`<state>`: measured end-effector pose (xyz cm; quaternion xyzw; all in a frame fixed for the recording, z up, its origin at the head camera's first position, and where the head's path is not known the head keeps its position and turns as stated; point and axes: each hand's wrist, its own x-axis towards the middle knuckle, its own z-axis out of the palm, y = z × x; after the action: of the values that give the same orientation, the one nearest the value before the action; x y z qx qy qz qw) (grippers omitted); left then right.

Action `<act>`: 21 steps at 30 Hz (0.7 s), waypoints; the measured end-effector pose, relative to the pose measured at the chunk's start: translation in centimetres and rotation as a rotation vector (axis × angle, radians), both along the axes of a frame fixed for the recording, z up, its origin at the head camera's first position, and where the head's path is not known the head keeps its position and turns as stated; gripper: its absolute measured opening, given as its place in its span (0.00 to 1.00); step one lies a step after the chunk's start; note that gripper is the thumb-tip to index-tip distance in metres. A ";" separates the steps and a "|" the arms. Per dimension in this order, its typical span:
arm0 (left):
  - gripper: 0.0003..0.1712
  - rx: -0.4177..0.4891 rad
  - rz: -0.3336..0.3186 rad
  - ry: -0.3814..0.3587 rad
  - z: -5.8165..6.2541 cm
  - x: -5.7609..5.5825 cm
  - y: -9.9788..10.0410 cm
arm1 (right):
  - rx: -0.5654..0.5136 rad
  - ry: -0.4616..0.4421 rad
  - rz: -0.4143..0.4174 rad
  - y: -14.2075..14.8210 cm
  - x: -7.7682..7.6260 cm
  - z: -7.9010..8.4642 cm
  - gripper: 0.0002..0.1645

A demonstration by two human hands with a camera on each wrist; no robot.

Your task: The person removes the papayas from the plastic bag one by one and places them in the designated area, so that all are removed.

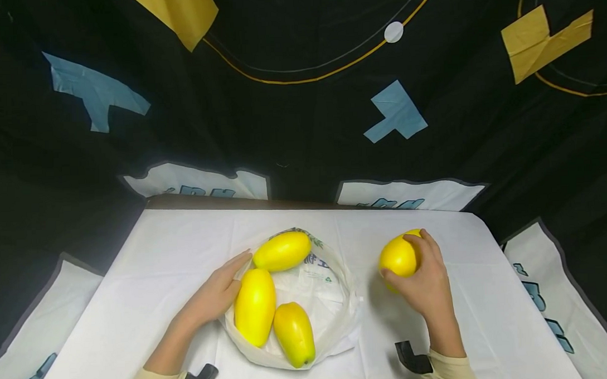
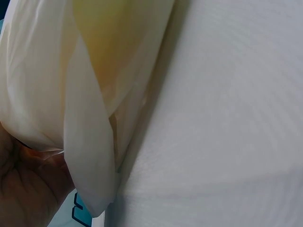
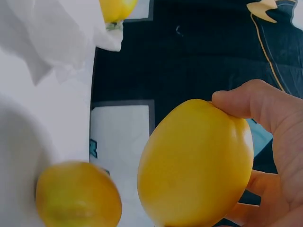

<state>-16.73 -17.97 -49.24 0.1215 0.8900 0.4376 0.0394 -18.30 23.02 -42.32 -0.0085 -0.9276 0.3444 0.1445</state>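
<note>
A white plastic bag lies wide open on the table, its rim spread round three yellow mangoes: one at the back, one at the left and one at the front. Along the bag's left side rests my left hand, its fingers fairly straight against the rim. In the left wrist view, bag film partly hides that hand. To the right of the bag, my right hand grips another mango between thumb and fingers. Below it, a further mango sits on the table.
White cloth covers the table, which ends at a dark back edge. Behind it hangs a black patterned curtain. Black straps show at both wrists.
</note>
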 end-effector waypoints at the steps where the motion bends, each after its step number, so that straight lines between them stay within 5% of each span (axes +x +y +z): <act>1: 0.32 0.002 0.000 0.000 0.0 0.0 0.0 | 0.001 -0.006 -0.006 0.2 0.0 0.0 0.45; 21: 0.31 -0.005 0.015 -0.013 0.0 0.1 0.0 | 0.007 -0.107 -0.119 4.4 -0.1 -1.1 0.46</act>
<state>-16.64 -17.92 -49.29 0.1118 0.8917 0.4365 0.0421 -18.45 27.41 -43.42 -0.0817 -0.9331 0.3308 0.1149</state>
